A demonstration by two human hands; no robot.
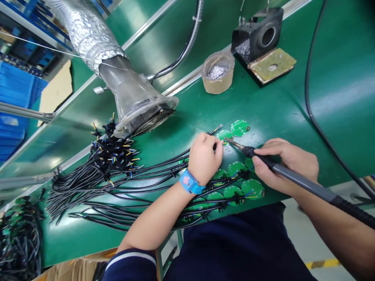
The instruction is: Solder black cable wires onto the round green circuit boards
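My right hand (288, 164) grips a soldering iron (301, 180), its tip touching or just above a round green circuit board (223, 135). Thumb and fingers of my left hand (205, 156) are closed on a black cable end (215, 147) beside that board; the hand hides most of it. A wire end with coloured strands (217, 128) pokes out past my left knuckles. Another round board (240, 128) adjoins the first one at its upper right. Below my hands lie rows of green boards (233, 194) with black cables attached.
A bundle of black cables (114, 154) with bare coloured ends lies at left, under a fume extractor hood (143, 111). Toward the back stand a round tub of solder scraps (218, 80) and an iron holder (258, 39) with a sponge (274, 65). A black cord (310, 105) crosses the right side.
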